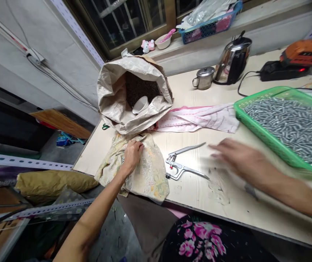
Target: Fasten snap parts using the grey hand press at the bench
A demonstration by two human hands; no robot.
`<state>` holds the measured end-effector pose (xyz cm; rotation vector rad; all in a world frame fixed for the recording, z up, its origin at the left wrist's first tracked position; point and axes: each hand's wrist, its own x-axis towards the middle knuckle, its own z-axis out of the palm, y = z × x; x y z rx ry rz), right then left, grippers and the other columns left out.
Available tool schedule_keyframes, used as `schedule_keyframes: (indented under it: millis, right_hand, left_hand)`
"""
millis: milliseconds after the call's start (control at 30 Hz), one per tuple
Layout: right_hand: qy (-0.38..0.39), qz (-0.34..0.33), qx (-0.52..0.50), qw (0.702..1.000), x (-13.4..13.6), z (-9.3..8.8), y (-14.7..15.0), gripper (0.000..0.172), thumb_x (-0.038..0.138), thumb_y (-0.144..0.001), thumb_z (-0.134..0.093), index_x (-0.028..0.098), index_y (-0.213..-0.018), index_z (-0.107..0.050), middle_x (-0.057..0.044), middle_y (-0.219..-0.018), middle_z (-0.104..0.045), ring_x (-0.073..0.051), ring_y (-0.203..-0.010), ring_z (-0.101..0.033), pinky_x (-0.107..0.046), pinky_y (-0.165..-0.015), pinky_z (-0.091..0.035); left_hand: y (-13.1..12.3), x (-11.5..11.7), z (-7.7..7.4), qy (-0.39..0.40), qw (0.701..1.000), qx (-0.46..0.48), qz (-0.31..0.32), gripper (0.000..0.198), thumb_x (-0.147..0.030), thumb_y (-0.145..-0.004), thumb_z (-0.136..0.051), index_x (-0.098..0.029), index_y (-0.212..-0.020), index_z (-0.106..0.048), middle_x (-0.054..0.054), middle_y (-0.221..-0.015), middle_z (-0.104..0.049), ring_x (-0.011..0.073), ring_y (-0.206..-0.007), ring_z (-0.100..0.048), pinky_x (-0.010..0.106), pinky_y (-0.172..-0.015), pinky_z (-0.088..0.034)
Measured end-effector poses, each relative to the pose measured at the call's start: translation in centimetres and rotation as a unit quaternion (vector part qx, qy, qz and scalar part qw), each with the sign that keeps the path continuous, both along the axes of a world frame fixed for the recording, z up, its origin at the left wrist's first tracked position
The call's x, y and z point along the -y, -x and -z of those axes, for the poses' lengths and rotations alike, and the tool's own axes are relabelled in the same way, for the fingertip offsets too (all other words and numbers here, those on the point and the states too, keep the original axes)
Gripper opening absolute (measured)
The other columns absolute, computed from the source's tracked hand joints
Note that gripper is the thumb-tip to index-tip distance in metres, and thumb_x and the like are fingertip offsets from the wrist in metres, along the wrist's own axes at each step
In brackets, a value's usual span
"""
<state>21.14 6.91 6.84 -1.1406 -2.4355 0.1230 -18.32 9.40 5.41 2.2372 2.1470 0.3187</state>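
Observation:
My left hand (133, 154) rests on a crumpled, yellow-patterned cloth (152, 171) at the table's near left. Its fingers are curled in, and what they hold, if anything, is hidden. A few small metal bits (123, 160) show beside its wrist. Right of the cloth lies a pair of spring-handled pliers (183, 170), handles spread and pointing right. My right hand (235, 156), blurred by motion, is over the table just right of the handles. Its index finger and thumb look stretched and apart, with nothing visible between them.
Behind the cloth, an open sack (112, 105) holds dark small pieces and a white cup (140, 105). A green basket (265, 136) of metal pins stands right. A pink-white towel (199, 118), metal mug (204, 78), kettle (234, 60) and charger (280, 71) lie farther back.

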Motion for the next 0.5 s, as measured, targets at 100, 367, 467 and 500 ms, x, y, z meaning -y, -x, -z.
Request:
schedule_keyframes:
  millis: [100,367,467,500]
  right_hand:
    - [0.126,-0.089,0.040,0.987,1.7,3.4,4.7,0.019,0.030,-0.100,-0.044,0.019,-0.101,-0.058,-0.008,-0.093,-0.058,-0.018,-0.072,-0.056,-0.031,-0.060,-0.042]
    - [0.115,-0.080,0.066,0.988,1.0,6.1,6.7,0.016,0.013,-0.096,-0.042,0.018,-0.085,-0.053,-0.004,-0.084,-0.056,-0.014,-0.064,-0.043,-0.030,-0.054,-0.019]
    - [0.083,-0.089,0.055,0.991,1.3,5.8,6.4,0.019,0.008,-0.095,-0.039,0.018,-0.084,-0.052,-0.003,-0.081,-0.056,-0.014,-0.064,-0.042,-0.031,-0.055,-0.019]
    - [0.071,-0.091,0.050,0.992,1.5,5.7,6.3,0.021,0.006,-0.095,-0.038,0.018,-0.084,-0.052,-0.003,-0.080,-0.056,-0.014,-0.065,-0.042,-0.031,-0.055,-0.019]
  left_hand:
    - [-2.3,2.1,-1.0,0.031,0.982,0.175,-0.059,0.016,-0.028,-0.084,-0.062,-0.018,-0.083,-0.073,0.005,-0.083,-0.072,0.0197,-0.078,-0.063,0.030,-0.077,-0.047]
    - [-9.3,7.8,0.6,0.133,0.912,0.382,-0.066,0.019,-0.034,-0.078,-0.068,-0.017,-0.078,-0.076,0.004,-0.077,-0.073,0.0161,-0.071,-0.064,0.025,-0.067,-0.046]
    - [-9.8,8.1,1.6,0.138,0.911,0.381,-0.076,0.020,-0.034,-0.078,-0.068,-0.016,-0.076,-0.076,0.004,-0.075,-0.072,0.0156,-0.069,-0.063,0.025,-0.065,-0.045]
    - [-9.8,8.1,1.8,0.139,0.911,0.380,-0.078,0.020,-0.034,-0.078,-0.069,-0.016,-0.076,-0.076,0.004,-0.074,-0.072,0.0154,-0.069,-0.063,0.025,-0.065,-0.045]
